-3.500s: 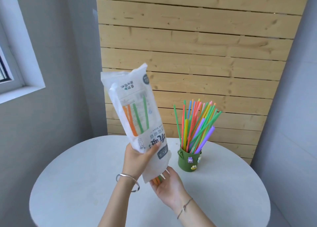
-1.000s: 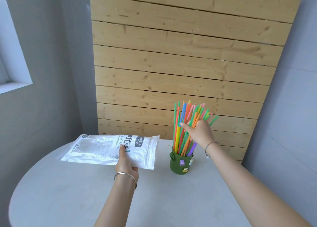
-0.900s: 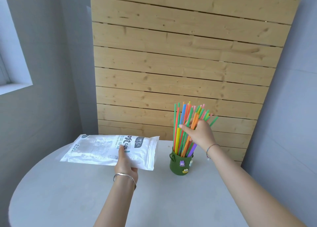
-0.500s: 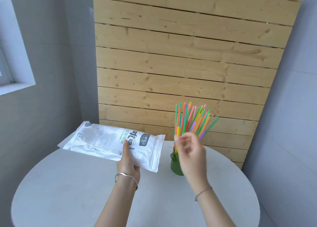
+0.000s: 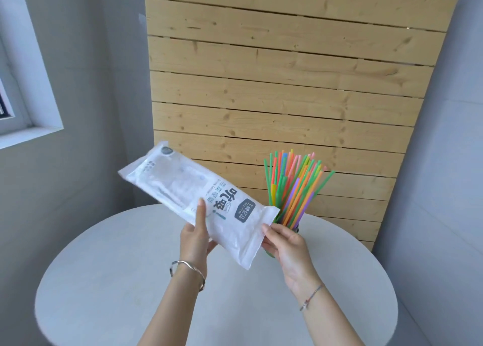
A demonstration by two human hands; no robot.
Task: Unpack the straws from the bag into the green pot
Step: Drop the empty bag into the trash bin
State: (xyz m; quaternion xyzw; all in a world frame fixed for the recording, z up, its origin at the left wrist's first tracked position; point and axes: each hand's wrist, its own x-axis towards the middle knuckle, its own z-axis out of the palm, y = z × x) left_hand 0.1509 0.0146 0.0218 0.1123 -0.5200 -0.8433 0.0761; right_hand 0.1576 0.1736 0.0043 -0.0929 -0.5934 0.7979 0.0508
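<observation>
**Above the table: bag in two hands, straws in pot**

- Left thumb (image 5: pixel 201 213): laid flat on the bag's printed face and pointing toward the table's far edge. The other fingers are underneath, out of sight.
- Left hand (image 5: pixel 194 241): grips the bag from its near side. It is held clear above the table's middle, with a silver bangle (image 5: pixel 187 270) on the wrist.
- Right fingers (image 5: pixel 274 228): loosely extended, tips against the bag's lower end. The thumb is hidden, so it cannot be told whether they pinch.
- Right hand (image 5: pixel 287 243): palm turned toward the bag, with a thread bracelet (image 5: pixel 311 297) on the wrist.
- Bag (image 5: pixel 198 188): white plastic with dark print. It is tilted, the upper end out past the table's far left edge and the lower end over its centre.
- Straws (image 5: pixel 295 186): many colours, standing fanned in the pot.
- Pot (image 5: pixel 269 253): green, on the table's far right part. It is mostly hidden behind the bag and the right hand.
- Table (image 5: pixel 130 280): round and pale grey.
- Wood panel (image 5: pixel 261 84): behind the table.
</observation>
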